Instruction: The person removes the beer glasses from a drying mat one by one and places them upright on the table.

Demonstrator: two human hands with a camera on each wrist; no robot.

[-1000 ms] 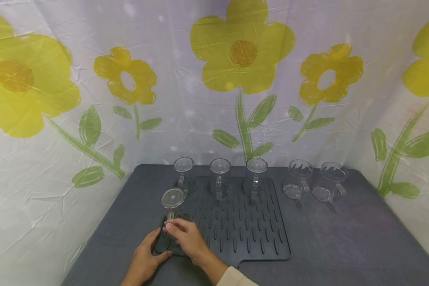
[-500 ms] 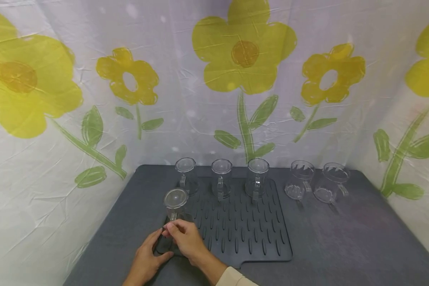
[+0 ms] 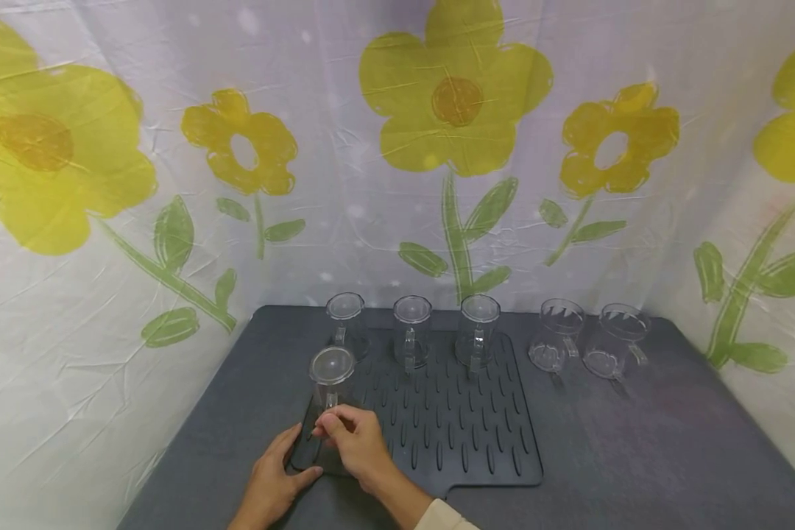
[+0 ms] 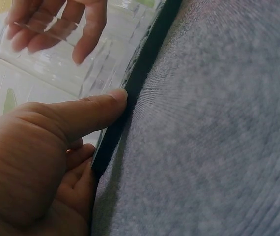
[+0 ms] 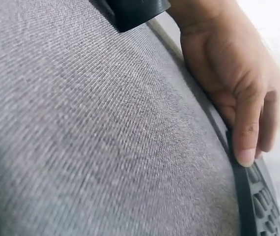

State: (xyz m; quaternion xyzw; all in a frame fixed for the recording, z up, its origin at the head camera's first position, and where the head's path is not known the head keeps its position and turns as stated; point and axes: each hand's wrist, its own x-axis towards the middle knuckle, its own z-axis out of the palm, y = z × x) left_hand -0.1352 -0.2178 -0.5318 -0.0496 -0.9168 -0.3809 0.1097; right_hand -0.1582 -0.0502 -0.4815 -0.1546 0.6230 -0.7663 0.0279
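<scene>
In the head view a clear glass mug (image 3: 332,366) stands upside down, base up, at the front left of a dark ribbed drying mat (image 3: 467,471). My right hand (image 3: 361,445) pinches its handle between thumb and fingers. The left wrist view shows the right fingers (image 4: 88,29) in front of the mug's clear wall (image 4: 46,66). My left hand (image 3: 274,471) rests at the mat's front left corner, thumb against the front edge and fingers along the left side. In the right wrist view the left thumb (image 5: 246,142) lies on the mat's edge.
Three more upside-down glass mugs, left (image 3: 347,324), middle (image 3: 412,331) and right (image 3: 480,331), line the mat's back. Two upright mugs (image 3: 556,335) (image 3: 616,342) stand right of the mat on the grey tabletop (image 3: 662,442). A flower-printed curtain (image 3: 344,191) encloses the back and sides.
The pinched mug and my right hand have shifted slightly to the right. My left hand stays at the mat's corner, and the head view has drifted a little.
</scene>
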